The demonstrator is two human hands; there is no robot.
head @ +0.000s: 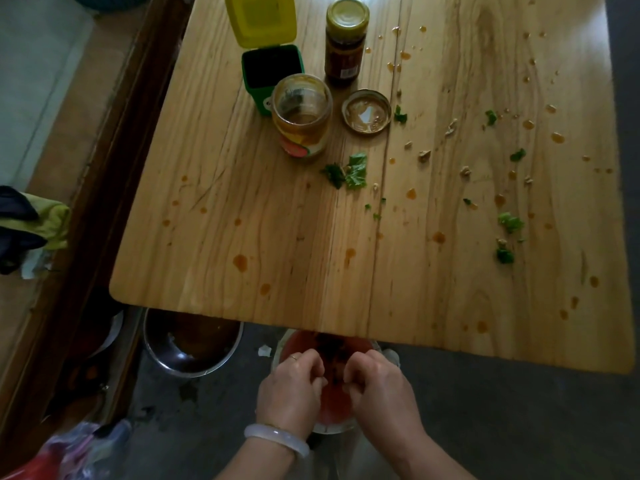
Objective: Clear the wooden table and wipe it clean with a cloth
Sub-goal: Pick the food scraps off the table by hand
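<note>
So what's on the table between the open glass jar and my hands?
In the head view, no objects: only table with orange sauce spots between the open glass jar and the hands, left and right.

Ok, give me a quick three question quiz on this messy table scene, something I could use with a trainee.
1. True or false: the open jar has its lid screwed on.
2. Which container has a raised yellow flip lid? A) green box B) dark sauce jar C) metal bowl
3. Fill in: both hands, left hand and right hand, are over a ____ bowl below the table edge.

Key: 1 false, the lid lies beside it. 2 A. 3 red.
</note>
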